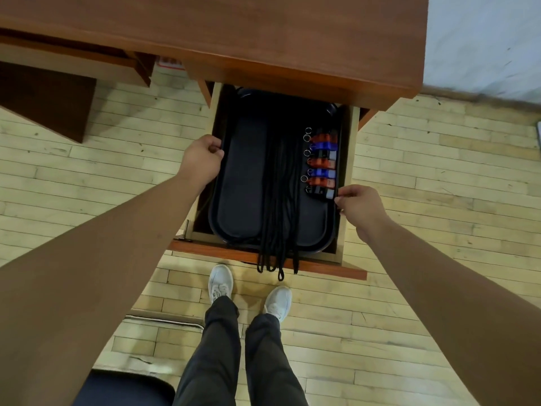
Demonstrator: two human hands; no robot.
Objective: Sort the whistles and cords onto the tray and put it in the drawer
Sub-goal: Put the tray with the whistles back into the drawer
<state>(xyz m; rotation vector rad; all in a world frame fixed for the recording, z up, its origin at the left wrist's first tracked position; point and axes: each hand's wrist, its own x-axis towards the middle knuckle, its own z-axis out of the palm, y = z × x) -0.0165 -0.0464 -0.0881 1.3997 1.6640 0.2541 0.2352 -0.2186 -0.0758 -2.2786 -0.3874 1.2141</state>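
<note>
The left hand point(202, 159) is closed on the left rim of the black tray point(243, 183), and the right hand point(361, 205) pinches its right rim, just beside the nearest whistle. The tray lies inside the open drawer point(348, 177) of the wooden desk point(263, 33). A row of whistles point(322, 164) sits along its right side, and the black cords point(281, 183) run down the middle, with their ends hanging over the drawer front.

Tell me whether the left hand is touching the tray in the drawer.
Touching. The head view shows the left hand with its fingers curled over the left rim of the black tray, no gap between them.
</note>
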